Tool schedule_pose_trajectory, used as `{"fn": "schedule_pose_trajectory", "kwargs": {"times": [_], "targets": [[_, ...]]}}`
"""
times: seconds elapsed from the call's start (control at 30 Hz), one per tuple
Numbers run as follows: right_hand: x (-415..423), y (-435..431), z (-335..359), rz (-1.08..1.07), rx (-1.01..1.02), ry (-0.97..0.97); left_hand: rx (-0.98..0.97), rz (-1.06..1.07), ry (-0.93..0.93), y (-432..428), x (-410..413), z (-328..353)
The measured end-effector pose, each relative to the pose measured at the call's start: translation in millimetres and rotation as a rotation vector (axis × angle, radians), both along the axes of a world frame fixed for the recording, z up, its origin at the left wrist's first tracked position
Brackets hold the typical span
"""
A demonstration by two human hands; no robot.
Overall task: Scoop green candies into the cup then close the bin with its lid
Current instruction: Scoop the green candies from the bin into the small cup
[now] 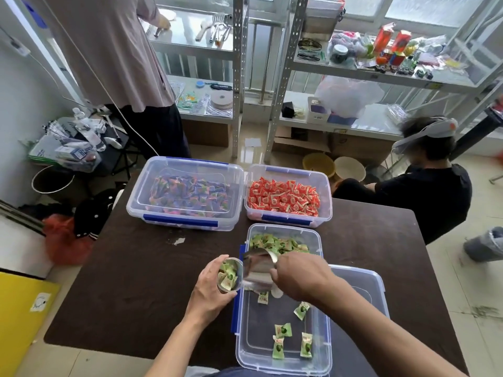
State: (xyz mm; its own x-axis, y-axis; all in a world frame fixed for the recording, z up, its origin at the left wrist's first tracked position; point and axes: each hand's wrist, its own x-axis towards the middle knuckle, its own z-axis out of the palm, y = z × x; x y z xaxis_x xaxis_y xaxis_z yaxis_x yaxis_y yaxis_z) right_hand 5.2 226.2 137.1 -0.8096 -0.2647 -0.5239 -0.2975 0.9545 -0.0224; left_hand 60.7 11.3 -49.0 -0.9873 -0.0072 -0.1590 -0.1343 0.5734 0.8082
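A clear bin (318, 317) stands open on the dark table, with green candies (275, 243) piled at its far end and a few loose ones near me. My left hand (211, 291) holds a small clear cup (230, 274), tilted over the bin's left edge and holding several green candies. My right hand (300, 277) grips a metal scoop (258, 268), whose mouth touches the cup's rim. The bin's clear lid (364, 287) lies to the right, partly under the bin.
A closed bin of multicoloured candies (185, 193) and an open bin of red candies (288, 198) stand at the table's far edge. One person stands at the far left by metal shelves (236, 77); another sits at the right.
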Motion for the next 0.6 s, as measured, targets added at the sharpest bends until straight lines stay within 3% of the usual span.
{"fn": "schedule_pose_trajectory", "kwargs": {"times": [0.1, 0.27, 0.37, 0.47, 0.6], "targets": [[8.0, 42.6, -22.5, -0.215, -0.089, -0.129, 0.000, 0.024, -0.030, -1.0, 2.4, -5.3], [61.6, 86.0, -108.5, -0.685, -0.265, -0.699, -0.009, 0.052, -0.052, -0.2, 5.1, -11.1], [93.2, 82.5, -148.6, -1.026, -0.436, -0.918, -0.014, 0.034, -0.056, -0.9, 1.6, -10.6], [101.1, 62.3, -173.4, -1.301, -0.631, -0.917, -0.012, 0.030, -0.047, -0.5, 0.5, -7.9], [85.2, 24.5, -189.5, -1.411, -0.797, -0.798, -0.021, 0.021, -0.064, -0.1, 0.9, -6.7]]}}
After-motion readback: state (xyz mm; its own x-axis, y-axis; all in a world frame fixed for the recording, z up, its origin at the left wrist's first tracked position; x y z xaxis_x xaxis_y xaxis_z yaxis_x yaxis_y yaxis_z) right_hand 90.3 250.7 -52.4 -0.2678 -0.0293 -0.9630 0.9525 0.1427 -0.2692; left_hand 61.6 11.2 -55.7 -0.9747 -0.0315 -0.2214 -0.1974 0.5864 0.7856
